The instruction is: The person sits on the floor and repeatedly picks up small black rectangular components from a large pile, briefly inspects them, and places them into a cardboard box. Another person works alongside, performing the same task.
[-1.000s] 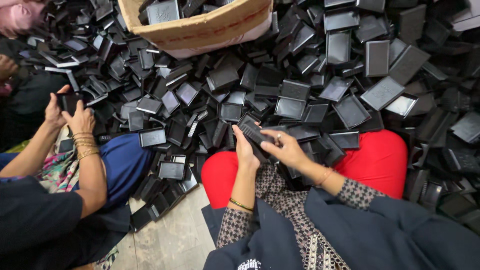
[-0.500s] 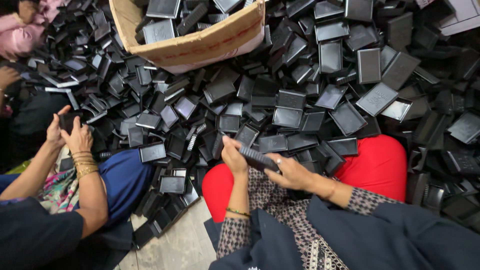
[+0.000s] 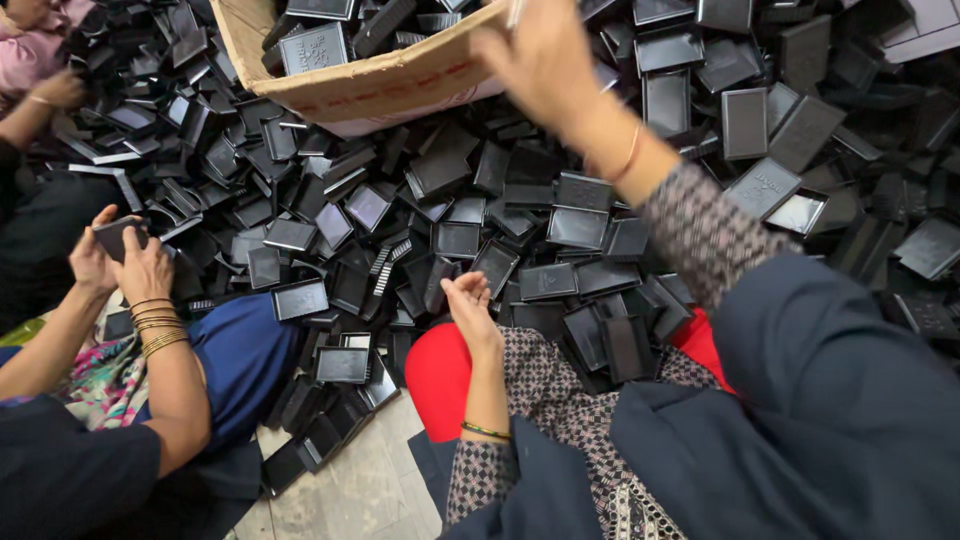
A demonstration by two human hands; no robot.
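My right hand [image 3: 545,60] is raised over the rim of a cardboard box [image 3: 400,85] that holds several black flat cases. I see only the back of that hand, and nothing shows in its fingers. My left hand [image 3: 470,305] rests low above my red-clad knee [image 3: 440,375], palm up, fingers apart and empty. It lies at the near edge of a big heap of black plastic cases and lids [image 3: 560,225]. A patterned sleeve covers my right forearm.
A person at the left, in blue with gold bangles, holds a black case [image 3: 115,238] in both hands. Another person's hand and pink sleeve [image 3: 40,70] show at the top left. Bare tiled floor [image 3: 350,490] lies between the knees.
My right hand has lifted from my lap up to the cardboard box, and the black case both hands held is out of sight. My left hand has let go and stays low.
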